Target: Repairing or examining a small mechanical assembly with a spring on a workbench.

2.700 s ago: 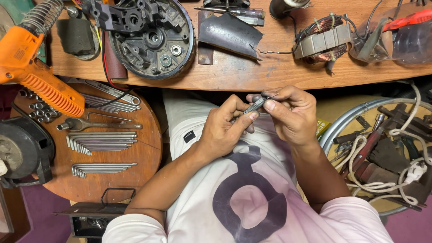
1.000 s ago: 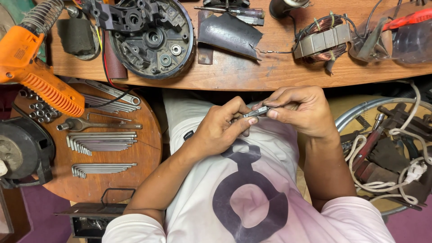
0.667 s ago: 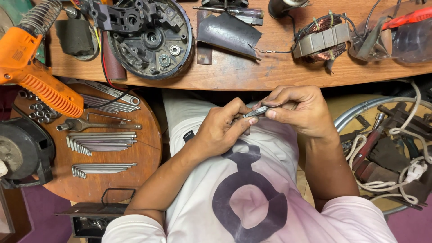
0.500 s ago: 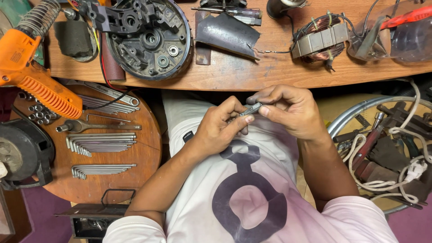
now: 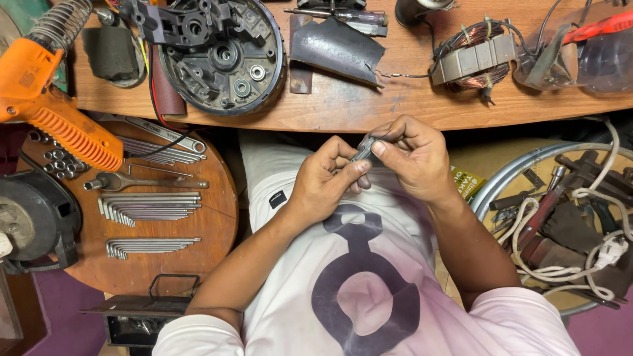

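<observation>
Head view: both hands meet above the lap, just below the table [image 5: 369,109] edge. Left hand [image 5: 323,184] comes up from lower left, forearm angled, thumb & index pinching the near end of a small grey metal part [image 5: 364,150]. Right hand [image 5: 412,158] comes in from the right, wrist bent, fingers curled over, thumb & index gripping the part's far end. So 1 part, held betw. 2 hands, not touching the table. On the table: 1 round dark motor housing [image 5: 221,56], 1 copper-wound stator [image 5: 473,62], 1 bent grey metal sheet [image 5: 333,49]. To the left, 1 round wooden stool top [image 5: 217,198] carries 2 rows of hex keys [image 5: 148,206], 1 wrench [image 5: 142,181]; 1 orange power tool [image 5: 49,109] lies over its edge.
</observation>
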